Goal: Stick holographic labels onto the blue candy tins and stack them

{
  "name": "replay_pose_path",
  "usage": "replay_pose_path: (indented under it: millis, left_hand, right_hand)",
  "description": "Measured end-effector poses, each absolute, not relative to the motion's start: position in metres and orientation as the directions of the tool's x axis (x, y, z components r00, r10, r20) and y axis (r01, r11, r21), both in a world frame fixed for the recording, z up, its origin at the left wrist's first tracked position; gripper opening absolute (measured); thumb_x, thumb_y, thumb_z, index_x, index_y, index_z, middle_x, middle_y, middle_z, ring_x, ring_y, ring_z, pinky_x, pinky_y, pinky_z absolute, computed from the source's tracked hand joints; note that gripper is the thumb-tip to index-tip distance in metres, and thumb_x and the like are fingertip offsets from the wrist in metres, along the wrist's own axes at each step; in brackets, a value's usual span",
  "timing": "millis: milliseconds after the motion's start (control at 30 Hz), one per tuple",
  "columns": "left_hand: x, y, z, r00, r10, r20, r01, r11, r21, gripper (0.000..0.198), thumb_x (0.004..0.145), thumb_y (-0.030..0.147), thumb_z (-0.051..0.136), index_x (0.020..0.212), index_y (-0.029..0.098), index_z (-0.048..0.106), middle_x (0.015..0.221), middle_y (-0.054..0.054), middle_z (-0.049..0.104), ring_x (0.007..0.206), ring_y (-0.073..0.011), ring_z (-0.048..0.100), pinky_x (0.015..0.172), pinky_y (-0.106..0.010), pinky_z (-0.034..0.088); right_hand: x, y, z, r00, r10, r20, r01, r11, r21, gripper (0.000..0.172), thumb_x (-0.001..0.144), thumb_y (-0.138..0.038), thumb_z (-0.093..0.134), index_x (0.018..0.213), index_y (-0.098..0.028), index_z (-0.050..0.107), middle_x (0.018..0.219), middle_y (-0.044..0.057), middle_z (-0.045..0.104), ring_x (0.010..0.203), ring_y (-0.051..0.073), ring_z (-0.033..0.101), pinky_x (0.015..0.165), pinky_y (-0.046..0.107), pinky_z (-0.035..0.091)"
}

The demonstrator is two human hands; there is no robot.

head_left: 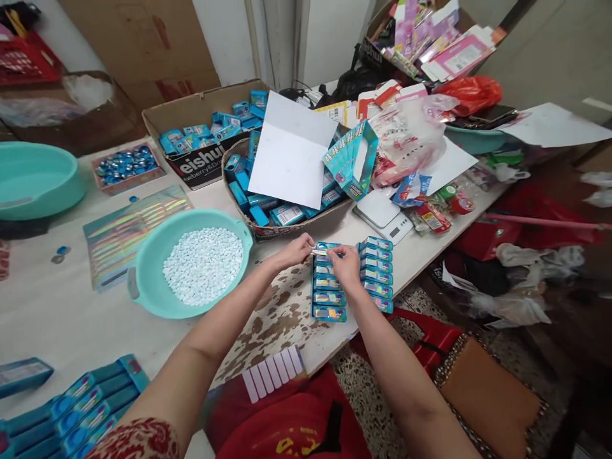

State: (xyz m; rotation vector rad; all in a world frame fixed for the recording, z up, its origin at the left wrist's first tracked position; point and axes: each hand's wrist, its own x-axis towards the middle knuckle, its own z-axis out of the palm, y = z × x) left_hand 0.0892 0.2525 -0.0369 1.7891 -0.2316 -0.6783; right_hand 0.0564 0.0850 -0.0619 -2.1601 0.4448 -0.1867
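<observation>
Two columns of small blue boxes [327,298] lie side by side near the table's right edge. Over the top of the left column, my left hand [297,249] pinches one end of a thin shiny strip [319,252]. The fingers of my right hand [345,262] close on the strip's other end, between the two columns. Several boxes carry shiny, multicoloured patches. A sheet with white strips [273,375] rests at the table's front edge, close to my lap.
Left of my hands stands a turquoise basin [143,255] of white tablets. Behind are cartons [191,172] of blue boxes, a white scale [385,217] and plastic bags [406,140]. More blue packs [86,401] lie at the lower left. A red stool [430,341] is at the right.
</observation>
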Motion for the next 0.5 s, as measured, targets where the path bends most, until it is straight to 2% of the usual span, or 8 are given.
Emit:
replay_pose_path:
  millis: [100,233,267,333,400,467,500]
  left_hand:
    - [0.11,0.239,-0.048,0.82,-0.472,-0.323,0.157,-0.357,0.921,0.011,0.076,0.012,0.043,0.084,0.02,0.039,0.051,0.007,0.048,0.045,-0.0079,0.043,0.045,-0.018,0.03]
    - [0.118,0.229,-0.064,0.797,-0.427,-0.426,0.293,-0.344,0.892,0.009,0.079,0.014,0.046,0.083,0.019,0.04,0.047,0.007,0.046,0.041,-0.0081,0.041,0.045,-0.019,0.03]
    - [0.117,0.229,-0.067,0.795,-0.397,-0.46,0.332,-0.35,0.876,0.008,0.08,0.015,0.047,0.085,0.019,0.042,0.048,0.007,0.048,0.041,-0.0085,0.042,0.046,-0.019,0.031]
    - [0.112,0.231,-0.074,0.804,-0.287,-0.521,0.38,-0.426,0.821,0.011,0.08,0.018,0.051,0.09,0.018,0.046,0.056,0.003,0.056,0.047,-0.0109,0.049,0.05,-0.021,0.037]
    - [0.103,0.231,-0.082,0.836,-0.13,-0.533,0.401,-0.516,0.756,0.017,0.08,0.022,0.054,0.095,0.017,0.052,0.072,-0.004,0.065,0.063,-0.0169,0.06,0.061,-0.027,0.044]
    - [0.091,0.226,-0.088,0.895,-0.016,-0.445,0.381,-0.491,0.783,0.029,0.082,0.03,0.054,0.108,0.017,0.054,0.099,-0.011,0.067,0.095,-0.0238,0.061,0.082,-0.033,0.046]
    - [0.084,0.221,-0.091,0.923,-0.001,-0.384,0.347,-0.427,0.835,0.038,0.083,0.036,0.053,0.117,0.018,0.051,0.116,-0.013,0.062,0.111,-0.0254,0.055,0.092,-0.035,0.042]
  right_hand:
    - [0.076,0.079,-0.07,0.914,-0.406,-0.03,-0.278,-0.568,-0.774,0.013,0.065,-0.031,0.061,0.064,-0.018,0.064,0.095,0.01,0.059,0.097,0.024,0.053,0.09,0.036,0.038]
    - [0.084,0.075,-0.085,0.901,-0.419,-0.11,-0.348,-0.548,-0.761,0.014,0.065,-0.032,0.059,0.064,-0.018,0.062,0.087,0.008,0.062,0.089,0.023,0.056,0.085,0.033,0.042]
    - [0.084,0.075,-0.086,0.888,-0.442,-0.129,-0.374,-0.529,-0.762,0.016,0.065,-0.032,0.061,0.07,-0.017,0.063,0.088,0.008,0.062,0.088,0.023,0.057,0.083,0.033,0.043]
    - [0.08,0.072,-0.088,0.836,-0.523,-0.168,-0.438,-0.45,-0.778,0.037,0.062,-0.033,0.064,0.093,-0.014,0.061,0.103,0.011,0.06,0.086,0.022,0.058,0.081,0.033,0.045]
    - [0.074,0.07,-0.087,0.799,-0.573,-0.181,-0.445,-0.362,-0.819,0.059,0.063,-0.035,0.064,0.115,-0.013,0.049,0.122,0.016,0.051,0.089,0.022,0.059,0.082,0.034,0.047]
    - [0.069,0.069,-0.088,0.834,-0.531,-0.147,-0.374,-0.351,-0.859,0.063,0.07,-0.039,0.058,0.126,-0.014,0.041,0.133,0.016,0.043,0.104,0.024,0.056,0.091,0.036,0.044]
    - [0.067,0.069,-0.089,0.866,-0.48,-0.137,-0.338,-0.363,-0.868,0.061,0.075,-0.041,0.053,0.128,-0.015,0.04,0.135,0.016,0.042,0.113,0.024,0.051,0.097,0.038,0.04]
